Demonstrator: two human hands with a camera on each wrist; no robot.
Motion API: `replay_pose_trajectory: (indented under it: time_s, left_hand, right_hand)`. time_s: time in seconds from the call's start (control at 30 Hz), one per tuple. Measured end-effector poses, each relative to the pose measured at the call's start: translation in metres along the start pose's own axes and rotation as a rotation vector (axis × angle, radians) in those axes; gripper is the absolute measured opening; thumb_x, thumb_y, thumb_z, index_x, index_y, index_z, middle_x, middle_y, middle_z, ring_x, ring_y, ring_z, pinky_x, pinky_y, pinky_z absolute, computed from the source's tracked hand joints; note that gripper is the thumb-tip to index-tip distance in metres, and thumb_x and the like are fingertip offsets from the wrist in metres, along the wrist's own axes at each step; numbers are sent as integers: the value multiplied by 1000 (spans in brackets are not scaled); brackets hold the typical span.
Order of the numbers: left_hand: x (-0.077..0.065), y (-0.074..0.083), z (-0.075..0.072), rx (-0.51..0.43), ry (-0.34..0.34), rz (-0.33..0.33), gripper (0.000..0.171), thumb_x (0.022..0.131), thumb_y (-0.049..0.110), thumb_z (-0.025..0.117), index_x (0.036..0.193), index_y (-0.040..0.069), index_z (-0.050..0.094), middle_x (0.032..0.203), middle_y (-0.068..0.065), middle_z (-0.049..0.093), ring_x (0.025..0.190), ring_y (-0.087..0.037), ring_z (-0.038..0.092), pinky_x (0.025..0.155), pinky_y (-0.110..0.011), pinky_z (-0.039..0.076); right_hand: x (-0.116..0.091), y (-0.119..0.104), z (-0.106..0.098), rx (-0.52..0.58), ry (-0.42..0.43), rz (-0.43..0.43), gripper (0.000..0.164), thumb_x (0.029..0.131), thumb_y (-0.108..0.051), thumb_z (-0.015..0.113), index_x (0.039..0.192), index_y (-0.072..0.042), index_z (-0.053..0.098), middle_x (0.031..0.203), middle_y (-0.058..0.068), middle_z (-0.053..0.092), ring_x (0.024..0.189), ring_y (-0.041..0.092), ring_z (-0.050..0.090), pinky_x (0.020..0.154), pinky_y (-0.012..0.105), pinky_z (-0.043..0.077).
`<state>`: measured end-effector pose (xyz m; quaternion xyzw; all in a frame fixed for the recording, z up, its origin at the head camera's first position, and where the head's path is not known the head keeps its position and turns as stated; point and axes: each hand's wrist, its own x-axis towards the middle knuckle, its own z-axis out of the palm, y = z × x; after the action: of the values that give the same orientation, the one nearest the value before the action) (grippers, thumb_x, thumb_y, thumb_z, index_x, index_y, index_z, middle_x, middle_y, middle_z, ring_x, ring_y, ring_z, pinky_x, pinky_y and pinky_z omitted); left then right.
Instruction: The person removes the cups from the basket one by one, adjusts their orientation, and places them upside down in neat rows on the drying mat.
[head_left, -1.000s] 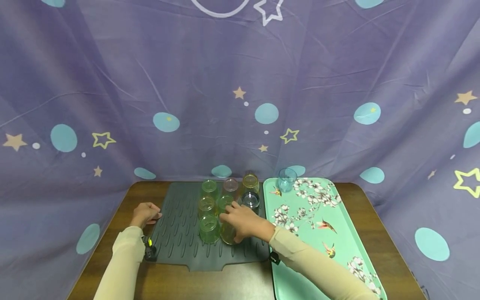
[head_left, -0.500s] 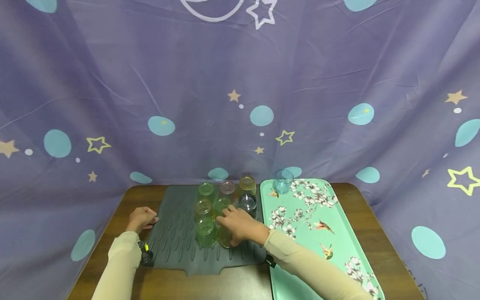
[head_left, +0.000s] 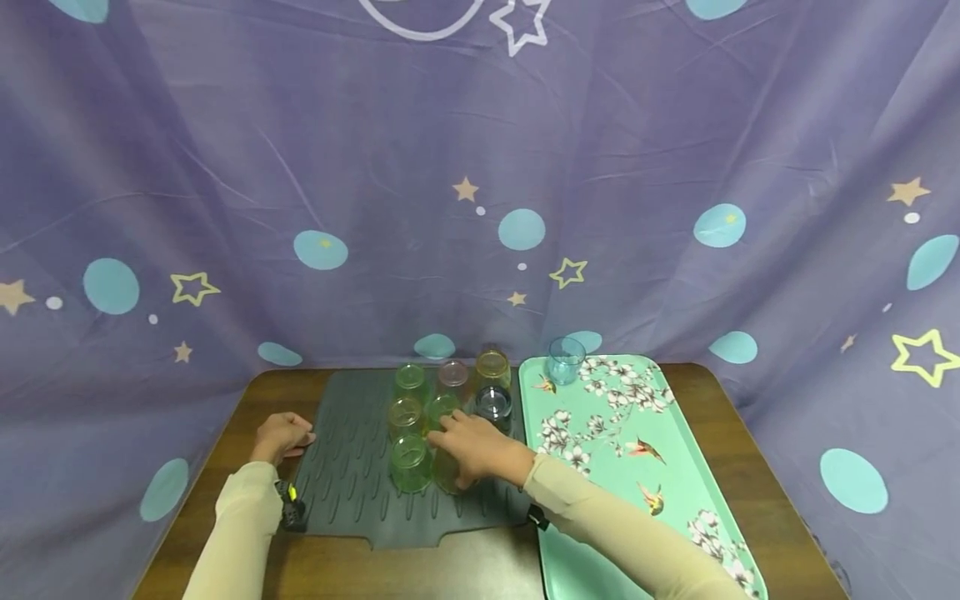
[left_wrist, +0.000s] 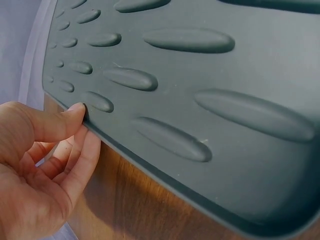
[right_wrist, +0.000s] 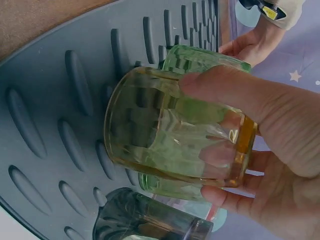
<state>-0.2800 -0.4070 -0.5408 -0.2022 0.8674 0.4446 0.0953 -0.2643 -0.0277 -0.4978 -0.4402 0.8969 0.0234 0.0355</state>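
My right hand (head_left: 480, 448) grips an amber glass (right_wrist: 145, 125) that stands upside down on the dark grey drying mat (head_left: 348, 467). In the right wrist view its wide rim meets the mat, and thumb and fingers wrap its sides near the thick base. At the mat's left edge, my left hand (left_wrist: 40, 165) pinches the border between thumb and fingers. A green glass (head_left: 411, 463) stands just left of the amber one. Behind are another green glass (head_left: 442, 407), partly covered by my right hand, and a dark smoky glass (head_left: 493, 403).
More upturned glasses stand at the back of the mat: green (head_left: 412, 379), pink (head_left: 453, 377) and amber (head_left: 492, 367). A mint floral tray (head_left: 600, 500) lies to the right, with a blue glass (head_left: 566, 362) at its far left corner. A purple curtain (head_left: 390, 208) hangs behind.
The head view has shifted slightly, so the scene sits a little further left. Both hands keep their places on the amber glass and the mat's edge.
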Motion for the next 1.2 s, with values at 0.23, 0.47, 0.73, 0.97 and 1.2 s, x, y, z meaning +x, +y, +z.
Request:
replay_pose_trajectory:
  time_s: [0.23,0.47,0.73,0.97,1.2]
  left_hand:
    - [2,-1,-1,-24,-10,5,17,88,0,70,99,-10,65,91,-14,71,75,-12,68,71,-35,63]
    - [4,-2,-2,-22,0,17,16,88,0,68,100,-10,65,90,-12,70,74,-10,66,69,-33,63]
    - [3,-1,0,-30,-4,-3,15,88,-2,68,101,-10,63,87,-10,72,74,-10,67,70,-34,63]
    - [6,-5,-1,-26,-10,9,18,89,-2,68,104,-10,62,91,-13,70,74,-11,66,70,-33,63]
    - [9,-7,-1,-33,-21,17,19,88,-1,69,103,-10,63,89,-11,71,73,-9,67,70,-34,63]
  right_hand:
    - [-1,3,-7,28,-20,12,82,69,-43,93,141,-30,56,131,-1,59,113,15,54,86,31,55]
    - [-8,16,-33,152,-1,7,71,75,-44,89,137,-30,58,131,-2,58,113,17,55,83,33,54]
    - [-27,79,-73,675,226,-47,58,84,-27,84,135,-15,60,130,3,64,115,21,62,98,40,54]
    - [-58,150,-83,1093,512,96,46,90,-11,77,133,-9,61,128,24,62,110,30,64,95,48,56]
    - [-88,204,-54,1311,793,300,52,95,-10,71,140,5,50,126,26,60,99,9,67,83,23,58]
